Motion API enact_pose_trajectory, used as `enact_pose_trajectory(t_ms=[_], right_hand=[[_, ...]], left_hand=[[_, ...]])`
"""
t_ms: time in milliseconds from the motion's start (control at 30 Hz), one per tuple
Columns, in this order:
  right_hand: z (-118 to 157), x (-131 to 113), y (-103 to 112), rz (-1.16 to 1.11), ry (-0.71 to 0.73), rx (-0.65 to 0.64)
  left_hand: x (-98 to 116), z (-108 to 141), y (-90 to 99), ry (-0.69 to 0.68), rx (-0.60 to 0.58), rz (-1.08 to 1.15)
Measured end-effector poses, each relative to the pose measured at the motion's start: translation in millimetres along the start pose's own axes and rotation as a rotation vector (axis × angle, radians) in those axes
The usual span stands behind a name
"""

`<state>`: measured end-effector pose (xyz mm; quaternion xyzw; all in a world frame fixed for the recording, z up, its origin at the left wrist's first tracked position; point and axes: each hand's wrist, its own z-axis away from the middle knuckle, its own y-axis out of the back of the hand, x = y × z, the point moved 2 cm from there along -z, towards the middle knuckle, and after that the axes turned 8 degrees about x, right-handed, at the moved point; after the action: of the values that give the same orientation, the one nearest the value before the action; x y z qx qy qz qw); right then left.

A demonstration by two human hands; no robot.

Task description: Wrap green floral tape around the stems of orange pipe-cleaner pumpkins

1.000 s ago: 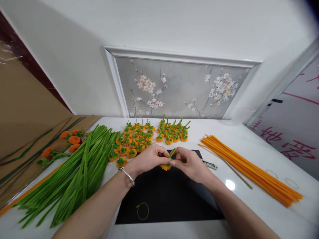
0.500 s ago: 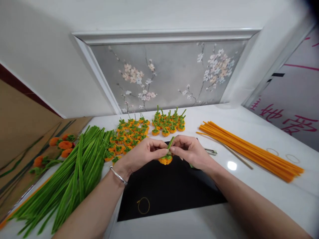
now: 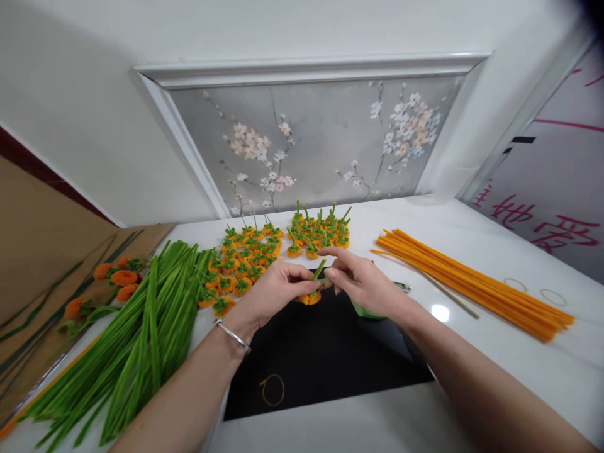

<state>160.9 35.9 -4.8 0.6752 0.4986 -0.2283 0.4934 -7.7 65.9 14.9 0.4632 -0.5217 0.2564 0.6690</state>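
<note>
L hand (image 3: 282, 286) pinching orange pc (image 3: 310, 299), green stem (image 3: 319, 268) up, tilted right; R hand (image 3: 361, 281) beside, grip unclear.

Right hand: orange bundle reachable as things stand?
Likely yes. The orange bundle lies uncovered to the right of the right hand; the thin stick along its near side looks no bar. That hand is now close by the orange piece the left hand holds.

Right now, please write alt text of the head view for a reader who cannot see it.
A person's left hand holds a round, orange fuzzy ornament with a green stem over a black rectangular mat, the right hand close beside it. Similar ornaments cluster beyond; long green fuzzy strips lie to the left, long orange fuzzy strips to the right.
</note>
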Motion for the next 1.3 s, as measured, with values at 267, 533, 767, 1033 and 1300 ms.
enact_pose_trajectory(t_ms=[267,533,767,1033,1300], right_hand=[[-0.5,-4.1,-0.9,0.423,0.353,0.06],[1.3,-8.4,-2.9,0.434,0.277,0.124],[1.6,6.5,-9.0,-0.085,-0.066,0.065],[1.2,8.2,-8.6,-0.149,-0.073,-0.007],[-0.5,-4.5,-0.9,-0.319,-0.108,-0.037]], left_hand=[[-2.0,-0.5,-3.4,-0.199,0.051,-0.297],[-3.5,-0.7,-5.2,-0.277,0.165,-0.334],[5.3,0.5,-1.1,-0.306,0.123,-0.233],[13.2,2.4,2.6,-0.287,-0.09,-0.163],[10.6,4.6,4.1,-0.124,-0.16,0.028]])
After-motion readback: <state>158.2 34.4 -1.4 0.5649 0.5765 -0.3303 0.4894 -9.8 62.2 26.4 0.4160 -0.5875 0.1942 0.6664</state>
